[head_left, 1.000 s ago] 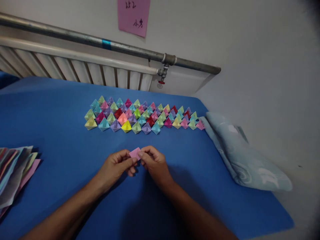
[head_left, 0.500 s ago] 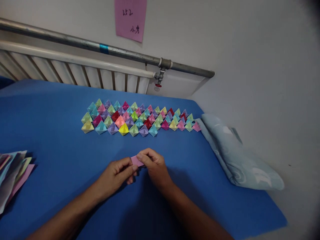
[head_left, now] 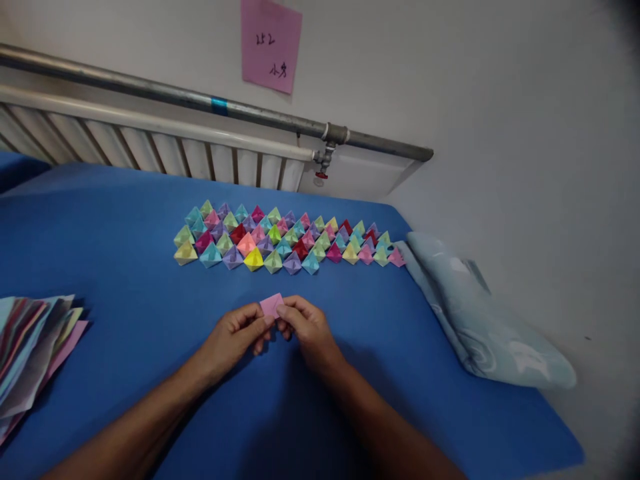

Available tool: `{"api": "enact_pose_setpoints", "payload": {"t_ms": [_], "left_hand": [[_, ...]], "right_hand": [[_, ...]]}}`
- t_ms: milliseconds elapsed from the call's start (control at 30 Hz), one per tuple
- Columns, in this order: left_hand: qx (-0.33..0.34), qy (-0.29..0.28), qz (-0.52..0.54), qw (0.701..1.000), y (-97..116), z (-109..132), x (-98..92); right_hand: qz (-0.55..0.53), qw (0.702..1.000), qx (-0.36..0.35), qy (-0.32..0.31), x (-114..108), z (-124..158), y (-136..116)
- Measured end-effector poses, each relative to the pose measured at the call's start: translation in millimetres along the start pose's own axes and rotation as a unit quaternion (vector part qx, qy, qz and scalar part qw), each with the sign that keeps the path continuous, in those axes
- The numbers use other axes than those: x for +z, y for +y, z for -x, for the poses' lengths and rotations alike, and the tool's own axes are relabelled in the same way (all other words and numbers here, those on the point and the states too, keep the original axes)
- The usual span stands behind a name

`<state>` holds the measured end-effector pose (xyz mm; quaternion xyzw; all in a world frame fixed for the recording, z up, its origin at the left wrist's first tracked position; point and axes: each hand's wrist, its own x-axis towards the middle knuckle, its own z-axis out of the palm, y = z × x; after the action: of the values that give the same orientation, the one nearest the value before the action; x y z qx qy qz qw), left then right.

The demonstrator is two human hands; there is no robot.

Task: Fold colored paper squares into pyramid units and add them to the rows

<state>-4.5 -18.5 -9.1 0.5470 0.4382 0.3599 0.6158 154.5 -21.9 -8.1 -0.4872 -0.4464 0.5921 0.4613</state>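
In the head view, I am holding one small folded pink paper (head_left: 271, 304) between my left hand (head_left: 233, 337) and right hand (head_left: 307, 328), over the blue surface (head_left: 150, 320). My left thumb and fingers are pinching its lower left; my right thumb and fingers are gripping its right edge. Half a second ago showing as a narrow band, it is now presenting a squarer face with a slanting line, so I am probably turning or creasing it, the folding seemingly under way.

Counting, two hands are sharing that one piece. Twelve folded paper shapes (head_left: 273, 262) are forming the front row; those behind are overlapping too much for a sure total. One stack of coloured sheets (head_left: 40, 360), uncountable, and one folded cloth (head_left: 480, 327) are flanking me.
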Motion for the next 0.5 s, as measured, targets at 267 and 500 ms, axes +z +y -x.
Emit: {"api": "enact_pose_setpoints", "payload": {"t_ms": [267,500], "left_hand": [[0.194,0.093,-0.204,0.955,-6.9,0.4,-5.6],[0.22,0.118,-0.2,0.947,-10.4,2.4,-9.1]], "right_hand": [[0.084,0.987,-0.137,0.01,-1.2,1.9,-0.8],[0.195,0.921,-0.339,0.008,-3.6,5.6,-0.5]]}}
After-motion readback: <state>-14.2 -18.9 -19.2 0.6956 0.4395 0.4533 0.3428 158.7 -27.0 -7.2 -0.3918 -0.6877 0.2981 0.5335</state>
